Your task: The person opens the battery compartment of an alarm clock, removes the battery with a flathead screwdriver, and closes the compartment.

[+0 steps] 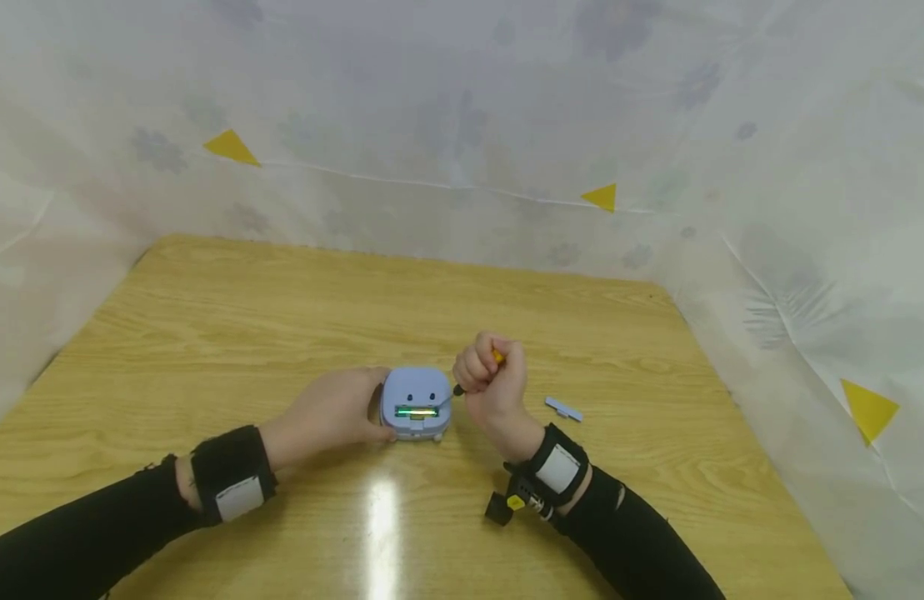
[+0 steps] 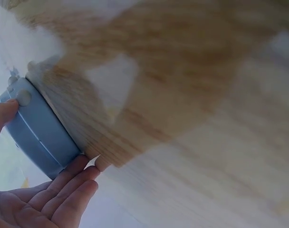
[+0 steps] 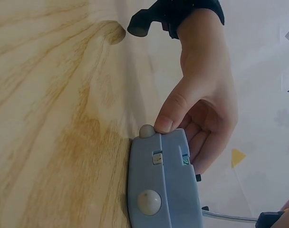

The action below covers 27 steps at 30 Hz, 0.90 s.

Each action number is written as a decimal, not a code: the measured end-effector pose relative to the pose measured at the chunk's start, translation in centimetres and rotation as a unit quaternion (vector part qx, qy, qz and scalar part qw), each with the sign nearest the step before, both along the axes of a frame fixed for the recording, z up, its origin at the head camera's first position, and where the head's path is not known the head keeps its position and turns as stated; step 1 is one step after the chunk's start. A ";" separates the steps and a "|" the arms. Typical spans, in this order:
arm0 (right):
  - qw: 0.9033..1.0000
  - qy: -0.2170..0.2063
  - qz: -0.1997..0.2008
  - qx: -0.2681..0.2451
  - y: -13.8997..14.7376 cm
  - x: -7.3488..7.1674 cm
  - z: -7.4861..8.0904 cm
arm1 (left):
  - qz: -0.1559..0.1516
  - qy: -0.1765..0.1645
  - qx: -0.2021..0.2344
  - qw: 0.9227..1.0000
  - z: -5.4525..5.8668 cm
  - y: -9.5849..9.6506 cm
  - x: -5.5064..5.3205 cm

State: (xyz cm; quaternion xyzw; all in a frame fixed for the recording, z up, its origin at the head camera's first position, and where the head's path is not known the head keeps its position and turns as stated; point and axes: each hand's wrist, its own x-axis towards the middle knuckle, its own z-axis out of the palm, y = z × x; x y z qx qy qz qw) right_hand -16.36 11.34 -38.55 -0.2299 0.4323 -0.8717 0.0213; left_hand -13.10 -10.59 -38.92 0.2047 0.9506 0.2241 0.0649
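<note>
A small light blue box-shaped device point(image 1: 417, 385) with two black dots and rounded feet stands on the table. In its slot lies a shiny green piece point(image 1: 417, 412) that looks like a battery. My left hand point(image 1: 332, 410) grips the device from the left, its thumb by a foot on the near side. In the left wrist view, the fingers point(image 2: 71, 190) lie along the other side. My right hand point(image 1: 495, 387) holds a screwdriver point(image 1: 459, 390) in a curled fist. Its thin metal shaft point(image 3: 230, 217) reaches to the slot's right end; exact tip contact is unclear.
A narrow light blue cover piece point(image 1: 563, 409) lies on the wooden table point(image 1: 282, 308), right of my right hand. Pale patterned sheeting point(image 1: 447, 100) with yellow triangles hangs behind and beside the table. A small black camera point(image 1: 499, 508) juts from the right wristband.
</note>
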 end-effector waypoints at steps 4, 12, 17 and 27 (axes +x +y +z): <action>1.000 -0.015 -0.013 -0.004 0.0 0.1 0.2 | 0.002 0.001 -0.003 1.000 0.0 0.0 0.0; 0.994 -0.088 -0.042 -0.046 0.3 0.2 0.5 | 0.002 0.001 -0.007 1.000 0.1 0.1 0.2; 0.989 -0.122 -0.051 -0.068 0.9 -0.2 0.5 | 0.000 0.003 -0.004 1.000 0.1 0.1 0.2; 0.975 -0.189 -0.048 -0.106 1.5 -0.6 0.5 | -0.003 0.001 -0.003 1.000 0.0 0.4 0.3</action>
